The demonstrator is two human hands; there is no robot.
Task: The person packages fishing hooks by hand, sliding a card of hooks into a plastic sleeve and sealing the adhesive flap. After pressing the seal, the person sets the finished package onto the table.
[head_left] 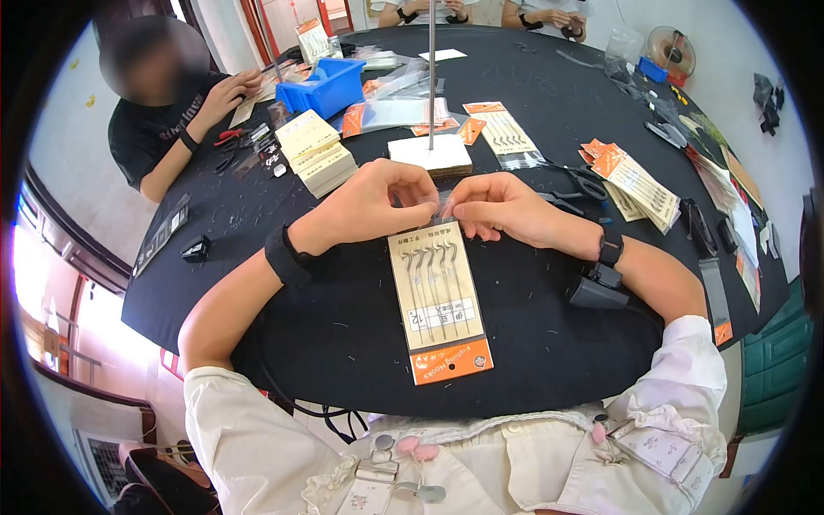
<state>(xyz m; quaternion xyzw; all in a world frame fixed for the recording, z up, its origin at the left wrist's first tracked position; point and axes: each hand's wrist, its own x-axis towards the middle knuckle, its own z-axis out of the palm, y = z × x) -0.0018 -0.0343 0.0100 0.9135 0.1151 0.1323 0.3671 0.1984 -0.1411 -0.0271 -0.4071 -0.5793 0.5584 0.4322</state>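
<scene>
A packet of fishing hooks [438, 296] lies on the black cloth in front of me, its orange label end toward my body. At its far end, my left hand [386, 199] pinches the clear plastic edge between thumb and fingers. Close beside it, my right hand [502, 209] is closed on the same plastic edge, thumb against forefinger. Several hooks with long shanks show on the cream card inside. Just beyond my hands stands a metal rod on a white block [431, 153].
Stacked cream cards [313, 150] and a blue bin [320, 88] stand at the back left. Finished-looking packets [635, 184] and black scissors [584, 182] lie to the right. A co-worker [172, 103] sits at the left; other people's hands show across the table.
</scene>
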